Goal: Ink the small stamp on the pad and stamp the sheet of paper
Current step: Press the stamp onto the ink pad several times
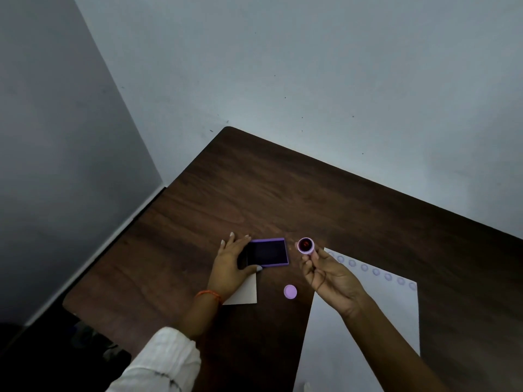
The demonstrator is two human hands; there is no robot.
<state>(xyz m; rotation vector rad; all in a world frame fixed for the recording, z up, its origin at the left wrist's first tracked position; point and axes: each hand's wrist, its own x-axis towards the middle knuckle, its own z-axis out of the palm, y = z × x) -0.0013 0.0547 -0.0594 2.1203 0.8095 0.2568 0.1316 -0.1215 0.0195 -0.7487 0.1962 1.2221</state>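
Observation:
A purple ink pad (pixel 268 252) lies open on the dark wooden table (pixel 254 193), its dark inking face up. My left hand (pixel 232 264) grips the pad's left edge, thumb at its near side. My right hand (pixel 331 275) holds the small round lilac stamp (pixel 306 245) in the air just right of the pad, its face turned up towards me. The white sheet of paper (pixel 368 321) lies under my right forearm, with a row of several round purple marks along its far edge.
A lilac round cap (pixel 290 291) lies on the table between my hands. A pale lid or card (pixel 244 291) sits under my left wrist. The table's left edge runs beside a grey wall; dark things lie on the floor at lower left.

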